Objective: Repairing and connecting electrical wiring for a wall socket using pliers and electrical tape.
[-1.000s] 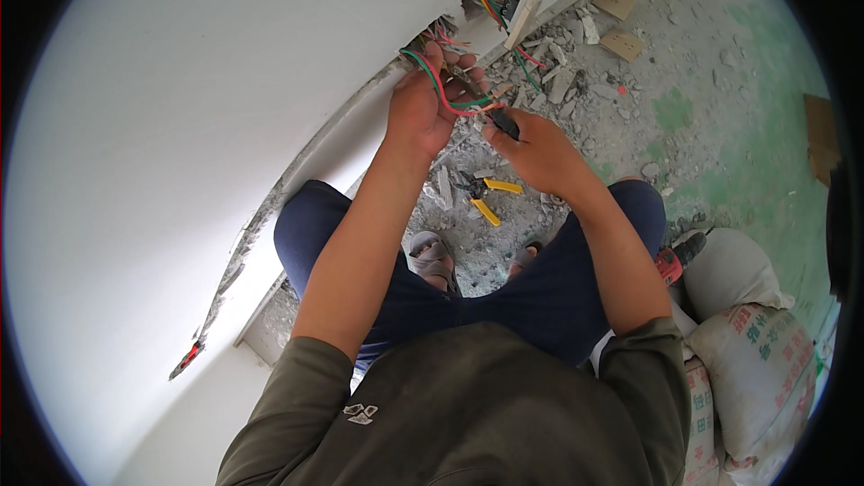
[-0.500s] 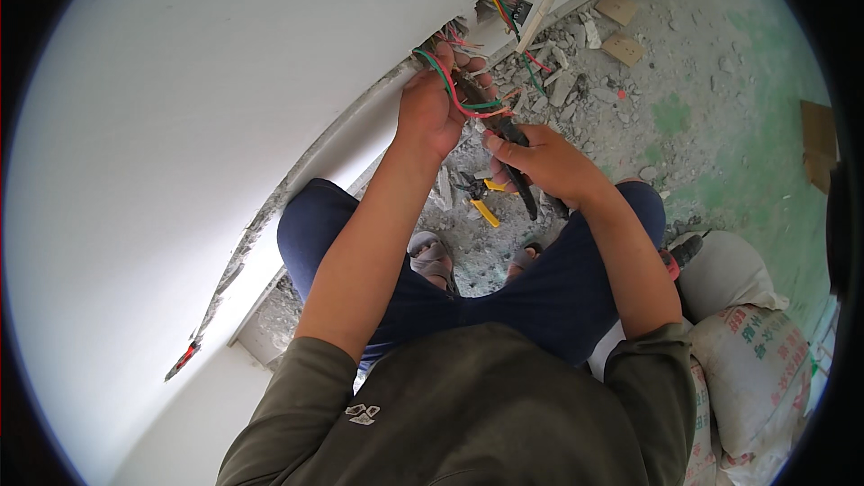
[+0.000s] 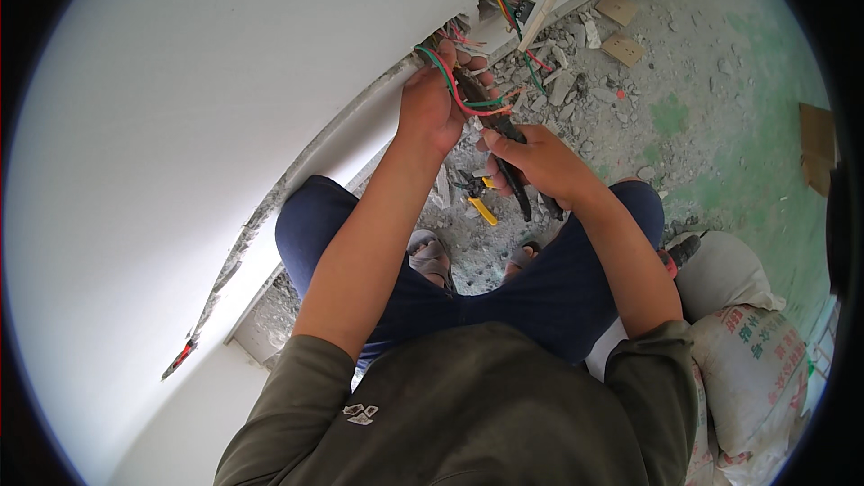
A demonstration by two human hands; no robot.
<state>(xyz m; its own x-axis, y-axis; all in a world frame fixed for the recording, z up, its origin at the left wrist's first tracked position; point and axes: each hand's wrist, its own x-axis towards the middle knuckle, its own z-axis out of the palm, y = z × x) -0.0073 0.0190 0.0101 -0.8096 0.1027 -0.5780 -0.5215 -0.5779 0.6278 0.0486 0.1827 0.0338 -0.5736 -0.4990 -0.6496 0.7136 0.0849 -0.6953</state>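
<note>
My left hand point(image 3: 430, 108) is closed around electrical wires by the broken hole low in the wall. Green wire point(image 3: 486, 104) and red wire point(image 3: 457, 94) loop past its fingers, and their ends reach toward my right hand. My right hand point(image 3: 547, 166) grips a pair of pliers point(image 3: 513, 182) with dark handles. The dark head of the pliers lies among the wires beside my left fingers; what its jaws touch is hidden. Below, on the floor between my knees, lies a hand tool with yellow handles point(image 3: 483, 211), apart from both hands.
Rubble point(image 3: 562, 81) covers the floor along the wall. A wall box point(image 3: 524, 11) with more wires stands beyond my hands, near two beige plates point(image 3: 623, 49). Filled sacks point(image 3: 751, 369) sit at my right. A red-and-black tool point(image 3: 184, 355) rests by the wall at left.
The right hand and the plier handles have shifted very slightly to the left. The left hand keeps its place at the wires.
</note>
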